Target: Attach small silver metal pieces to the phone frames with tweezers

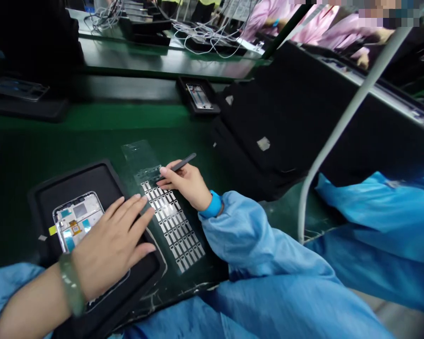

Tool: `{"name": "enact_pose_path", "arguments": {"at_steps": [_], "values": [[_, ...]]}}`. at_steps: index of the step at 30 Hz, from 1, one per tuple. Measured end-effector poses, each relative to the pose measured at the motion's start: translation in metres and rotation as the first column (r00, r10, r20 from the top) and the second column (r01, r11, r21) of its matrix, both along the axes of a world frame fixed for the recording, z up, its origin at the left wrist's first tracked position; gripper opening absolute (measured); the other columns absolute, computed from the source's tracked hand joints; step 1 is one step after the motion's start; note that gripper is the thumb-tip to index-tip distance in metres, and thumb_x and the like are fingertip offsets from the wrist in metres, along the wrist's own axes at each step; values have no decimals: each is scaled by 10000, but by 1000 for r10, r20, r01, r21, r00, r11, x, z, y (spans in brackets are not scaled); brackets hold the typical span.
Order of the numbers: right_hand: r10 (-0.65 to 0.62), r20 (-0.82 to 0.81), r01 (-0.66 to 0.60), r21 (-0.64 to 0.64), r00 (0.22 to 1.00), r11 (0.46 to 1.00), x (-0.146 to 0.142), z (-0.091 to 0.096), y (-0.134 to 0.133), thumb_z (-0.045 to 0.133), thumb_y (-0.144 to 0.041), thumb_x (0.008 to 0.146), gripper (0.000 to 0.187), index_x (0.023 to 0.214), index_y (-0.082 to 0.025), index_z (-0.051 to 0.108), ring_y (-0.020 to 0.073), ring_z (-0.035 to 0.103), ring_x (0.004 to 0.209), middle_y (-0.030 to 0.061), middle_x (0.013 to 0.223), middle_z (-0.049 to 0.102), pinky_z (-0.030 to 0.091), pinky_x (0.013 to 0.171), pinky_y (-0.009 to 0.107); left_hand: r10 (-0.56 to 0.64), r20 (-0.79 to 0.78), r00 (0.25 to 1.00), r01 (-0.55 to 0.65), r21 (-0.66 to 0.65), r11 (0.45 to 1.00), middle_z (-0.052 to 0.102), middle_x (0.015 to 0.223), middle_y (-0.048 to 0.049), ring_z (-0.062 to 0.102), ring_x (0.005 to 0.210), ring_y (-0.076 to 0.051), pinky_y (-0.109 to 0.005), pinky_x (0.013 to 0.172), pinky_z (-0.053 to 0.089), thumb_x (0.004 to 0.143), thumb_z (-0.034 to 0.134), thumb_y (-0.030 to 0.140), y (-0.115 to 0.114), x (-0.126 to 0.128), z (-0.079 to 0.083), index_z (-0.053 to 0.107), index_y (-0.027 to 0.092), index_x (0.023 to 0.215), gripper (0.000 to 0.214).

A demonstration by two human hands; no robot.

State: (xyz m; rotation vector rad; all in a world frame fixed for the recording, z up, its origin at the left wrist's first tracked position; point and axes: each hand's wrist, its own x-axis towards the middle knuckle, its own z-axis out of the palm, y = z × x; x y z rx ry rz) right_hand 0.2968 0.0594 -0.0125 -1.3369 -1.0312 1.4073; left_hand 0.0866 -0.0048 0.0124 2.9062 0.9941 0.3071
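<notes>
My left hand (111, 242) lies flat with fingers stretched out on a black tray (56, 188), covering the lower part of an open phone frame (78, 218) that rests in it. My right hand (185, 182) is closed in a pinch on dark tweezers (183, 162), their tip down at the upper end of a clear sheet of small grey stickers (173, 226). The sheet lies on the green mat just right of the tray.
A second black tray with a phone part (199, 96) sits farther back. A black folded cover (268, 122) lies to the right, crossed by a white tube (339, 127). Cables (205, 35) lie on the far bench, where people in pink sleeves (325, 28) work.
</notes>
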Motion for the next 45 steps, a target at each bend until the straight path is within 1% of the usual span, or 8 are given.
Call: {"name": "enact_pose_path", "arguments": {"at_steps": [2,5,10,21,36,40,43,45], "values": [[27,52,-28,14,998,1000,-5,-1,-1,757,-432,655,357,785,-159,567,146,697,650,-13,645,636,590,599,232,10,-47,999,-11,-12,1000,506,1346,-164,432,1273,-304,-551,1008,350,919,386,469,0,15,-5,497,131,1269,499],[51,57,-51,13,997,999,-9,-3,2,748,-438,659,348,774,-159,574,147,699,648,-16,626,638,594,604,231,28,-64,998,-31,-40,999,521,1328,-175,453,1252,-310,-587,979,325,925,386,442,3,24,-9,534,130,1228,459],[58,58,-57,-23,997,998,-10,-2,7,749,-442,657,353,764,-154,577,149,696,620,-5,620,644,589,576,222,31,-40,999,-34,-55,998,538,1309,-165,481,1219,-298,-564,975,310,920,401,404,5,22,-8,543,126,1209,426],[95,78,-97,21,992,995,-11,-4,6,736,-428,680,327,769,-161,570,147,691,597,-10,595,645,590,581,232,-7,-36,999,5,-57,998,570,1256,-174,496,1182,-311,-584,950,309,910,408,380,8,23,-7,554,115,1171,400],[95,61,-96,8,994,995,-12,-2,7,744,-420,670,322,750,-158,574,143,689,580,-16,582,641,587,561,220,-14,-36,999,12,-44,999,587,1229,-154,503,1174,-294,-562,941,293,932,355,381,9,22,-7,553,118,1146,393],[82,51,-82,-6,995,997,-11,-3,7,744,-426,668,335,750,-155,565,153,695,586,-16,576,638,589,549,220,90,34,995,-90,-28,996,639,1126,-111,593,1006,-247,-492,875,345,927,408,307,19,25,-3,582,127,1073,290],[75,54,-75,-6,996,997,-10,-3,6,757,-405,662,329,754,-154,565,157,697,581,-16,586,645,591,541,219,233,45,971,-233,-12,972,590,1224,-158,532,1132,-293,-492,868,348,907,458,341,31,31,-4,526,78,1189,391],[77,51,-76,-14,996,997,-9,-3,5,762,-397,660,327,754,-152,567,162,700,586,-15,595,648,592,537,220,297,9,955,-296,-48,954,558,1273,-186,479,1203,-321,-522,894,329,887,490,404,39,35,-5,503,51,1223,487]]}}
